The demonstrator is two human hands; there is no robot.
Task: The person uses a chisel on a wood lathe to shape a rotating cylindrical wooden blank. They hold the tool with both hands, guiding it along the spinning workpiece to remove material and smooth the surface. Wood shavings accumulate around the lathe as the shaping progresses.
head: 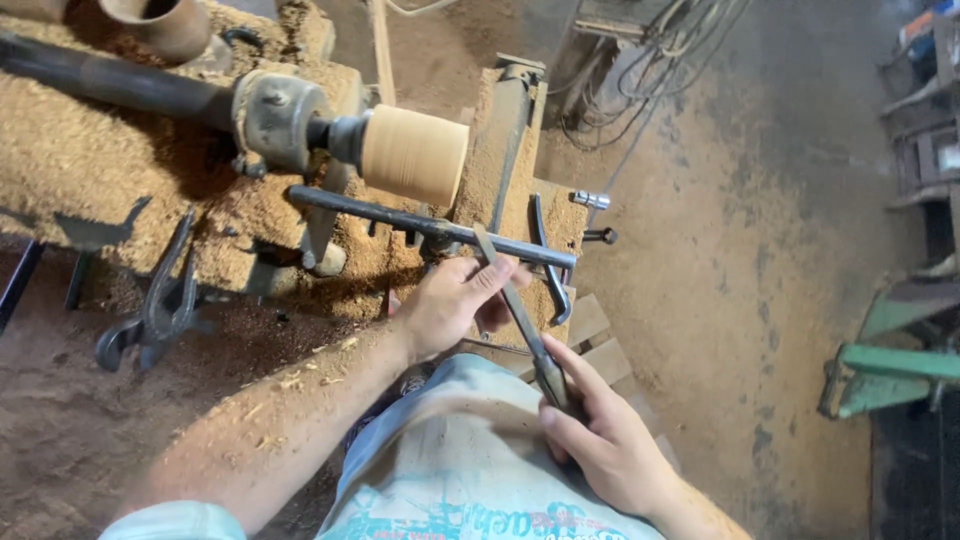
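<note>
At a sawdust-caked wood lathe (150,170), you hold a long metal turning tool (515,310) in both hands. Your right hand (605,440) has its fingers closed around the tool's lower end near your waist, while your left hand (450,305) sits higher up, fingers curled over the shaft and pressing it where it crosses the dark steel rest bar (400,215). The tool runs slantwise from your right hand up to that bar, its tip just below the pale wooden cylinder (415,153) mounted on the lathe's spindle (275,115); whether tip and wood touch cannot be told. A curved dark hook tool (548,260) lies on the shavings just right of your left hand. Large black calipers (160,300) hang off the lathe bed at left, well apart from your hands. Wood dust clings to your left forearm (270,420).
</note>
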